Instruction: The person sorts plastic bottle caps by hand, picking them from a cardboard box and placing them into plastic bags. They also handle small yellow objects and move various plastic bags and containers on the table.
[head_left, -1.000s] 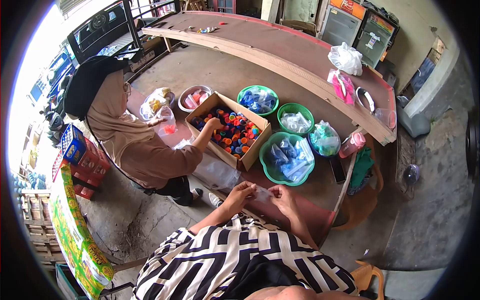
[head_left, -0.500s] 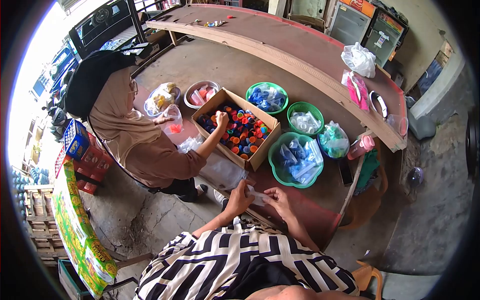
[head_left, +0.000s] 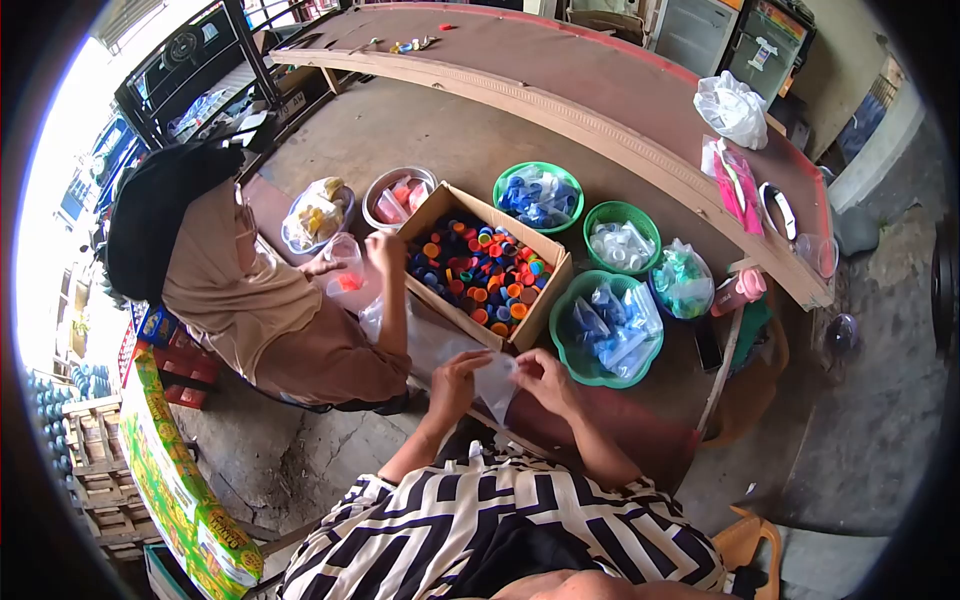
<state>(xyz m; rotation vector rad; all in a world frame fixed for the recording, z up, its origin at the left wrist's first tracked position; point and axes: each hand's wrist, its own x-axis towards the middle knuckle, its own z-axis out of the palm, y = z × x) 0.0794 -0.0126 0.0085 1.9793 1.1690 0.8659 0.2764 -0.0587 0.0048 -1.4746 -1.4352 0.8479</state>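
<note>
Cardboard box [head_left: 555, 290]: open on the table [head_left: 335, 120], full of loose coloured caps [head_left: 500, 280]; centre for every clock direction below.
Clear bag [head_left: 495, 388]: at 6 o'clock, stretched between both hands, near the box's lower corner.
Left hand [head_left: 453, 388]: at 6 o'clock, fingers closed narrowly on the bag's left side.
Right hand [head_left: 547, 382]: also toward 6 o'clock, thumb and fingertips pinching the bag's right side.
Flat plastic film [head_left: 430, 345]: at 7 o'clock, lying along the table edge.
Scalloped basin [head_left: 603, 380]: at 4 o'clock, just beside the box, holding filled bluish bags [head_left: 630, 335].
Green baskets: one [head_left: 578, 208] at 1 o'clock with blue contents in clear bags; another [head_left: 590, 217] near 3 with whitish bags.
Metal bowl [head_left: 371, 214]: at 10 o'clock, holding red contents in clear bags.
Pink bottle [head_left: 735, 293]: at 3 o'clock, tilted, beyond a bowl with a green-filled bag [head_left: 683, 282].
Phone [head_left: 708, 345]: dark, at 4 o'clock, near the table's edge.
Co-worker [head_left: 290, 320]: at 9 o'clock, one hand raised beside the box, the other at a clear pouch [head_left: 345, 272] with red inside.
</note>
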